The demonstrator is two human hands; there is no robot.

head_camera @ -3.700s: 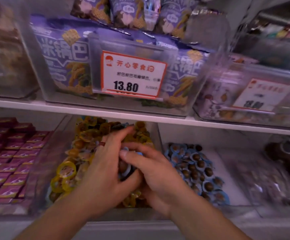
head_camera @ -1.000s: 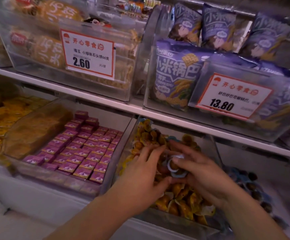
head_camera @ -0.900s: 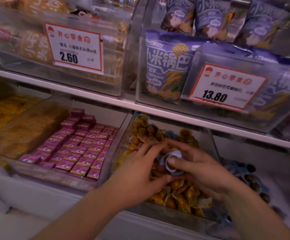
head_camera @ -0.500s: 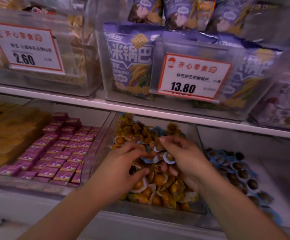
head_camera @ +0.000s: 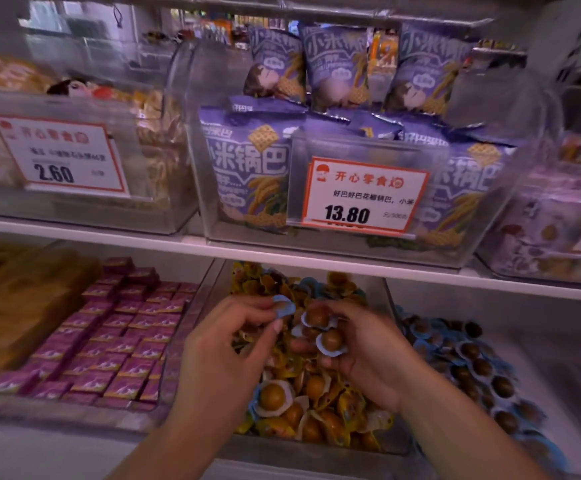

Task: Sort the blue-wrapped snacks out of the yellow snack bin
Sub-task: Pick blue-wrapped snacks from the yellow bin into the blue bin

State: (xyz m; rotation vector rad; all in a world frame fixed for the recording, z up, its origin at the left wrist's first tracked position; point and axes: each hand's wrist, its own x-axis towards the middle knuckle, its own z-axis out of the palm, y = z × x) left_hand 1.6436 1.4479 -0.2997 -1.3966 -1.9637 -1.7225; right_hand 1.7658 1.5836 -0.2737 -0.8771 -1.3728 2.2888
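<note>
Lower centre of frame: left hand point(head_camera: 225, 344) pinches one blue-wrapped snack point(head_camera: 284, 307) over the yellow snack bin point(head_camera: 368, 445). Right hand point(head_camera: 362, 355) fingers curl round several blue-wrapped pieces point(head_camera: 330, 341) above the same bin.

White store shelf point(head_camera: 282, 252) carrying clear bins, purple snack bags point(head_camera: 247, 168), price tags point(head_camera: 362, 197); pink boxes point(head_camera: 116, 341) lower left; dim purplish light.
</note>
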